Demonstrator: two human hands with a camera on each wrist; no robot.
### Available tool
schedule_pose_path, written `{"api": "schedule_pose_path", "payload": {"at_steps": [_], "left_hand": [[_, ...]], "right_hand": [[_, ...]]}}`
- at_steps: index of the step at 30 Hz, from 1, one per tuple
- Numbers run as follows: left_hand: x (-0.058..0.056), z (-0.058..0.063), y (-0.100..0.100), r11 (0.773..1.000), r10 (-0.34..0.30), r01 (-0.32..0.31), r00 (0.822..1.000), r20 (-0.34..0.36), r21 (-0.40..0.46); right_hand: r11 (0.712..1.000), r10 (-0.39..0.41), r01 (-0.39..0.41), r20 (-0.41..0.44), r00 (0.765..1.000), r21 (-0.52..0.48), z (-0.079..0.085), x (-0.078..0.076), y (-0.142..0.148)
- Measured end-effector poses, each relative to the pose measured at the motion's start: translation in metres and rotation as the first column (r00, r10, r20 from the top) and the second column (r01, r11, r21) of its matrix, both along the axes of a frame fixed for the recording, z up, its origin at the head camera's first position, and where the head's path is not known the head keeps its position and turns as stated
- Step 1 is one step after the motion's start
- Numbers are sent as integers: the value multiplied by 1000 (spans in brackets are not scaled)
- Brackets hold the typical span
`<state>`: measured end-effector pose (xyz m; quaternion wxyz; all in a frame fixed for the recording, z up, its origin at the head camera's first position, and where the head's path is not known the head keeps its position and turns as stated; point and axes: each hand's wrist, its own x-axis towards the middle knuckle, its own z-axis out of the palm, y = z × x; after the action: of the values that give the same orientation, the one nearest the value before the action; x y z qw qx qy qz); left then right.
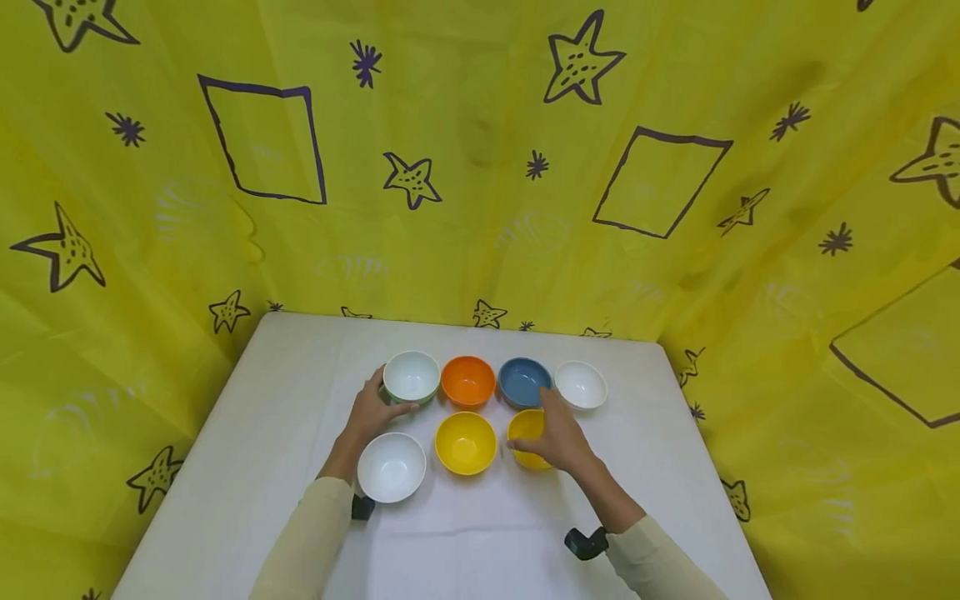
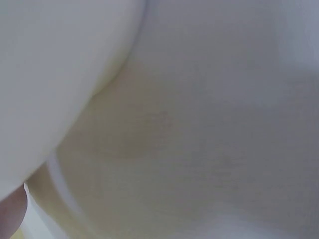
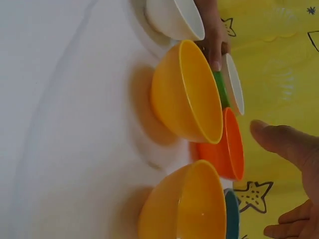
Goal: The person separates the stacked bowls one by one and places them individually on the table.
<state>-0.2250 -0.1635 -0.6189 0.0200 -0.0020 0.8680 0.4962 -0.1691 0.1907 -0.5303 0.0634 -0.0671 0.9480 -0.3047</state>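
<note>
My left hand (image 1: pixel 369 408) grips the back-left bowl (image 1: pixel 412 375), white inside with green showing below its rim; the fingers are round its left side and the thumb is at its front. In the left wrist view a large pale bowl (image 2: pixel 45 74) fills the upper left. Above the right yellow bowl (image 1: pixel 523 426) is my right hand (image 1: pixel 562 437), thumb and fingers spread apart and holding nothing. The right wrist view shows that hand's thumb (image 3: pixel 284 142) away from the bowl rims. Another yellow bowl (image 1: pixel 465 444) stands just left of it.
A front-left white bowl (image 1: pixel 392 468) stands near my left wrist. Along the back row are an orange bowl (image 1: pixel 468 382), a blue bowl (image 1: pixel 523 382) and a white bowl (image 1: pixel 581 385). A yellow patterned curtain (image 1: pixel 480 167) surrounds the white-covered table (image 1: pixel 465 558).
</note>
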Motion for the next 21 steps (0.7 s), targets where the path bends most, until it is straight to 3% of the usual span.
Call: {"api": "schedule_pose_path", "payload": {"at_steps": [6,10,16,21], "left_hand": [[-2,-1,-1,1000,4,-4,1000,6,1],[-2,-2,-2,1000,8,-8,1000,13,-6],[-1,-2,-2,1000,-3,3,1000,-2,-8],[0,-2,-1,1000,-5,5,1000,-8,-7]], "right_hand": [[990,53,-64,-90,995,-125,11,-13,-32],[980,96,-111,-92,991,-166,13,-26,-61],[975,132,-134,-25,991,-176,6,-51,-101],[977,183,-182,-5,983,-114,8,-75,-126]]}}
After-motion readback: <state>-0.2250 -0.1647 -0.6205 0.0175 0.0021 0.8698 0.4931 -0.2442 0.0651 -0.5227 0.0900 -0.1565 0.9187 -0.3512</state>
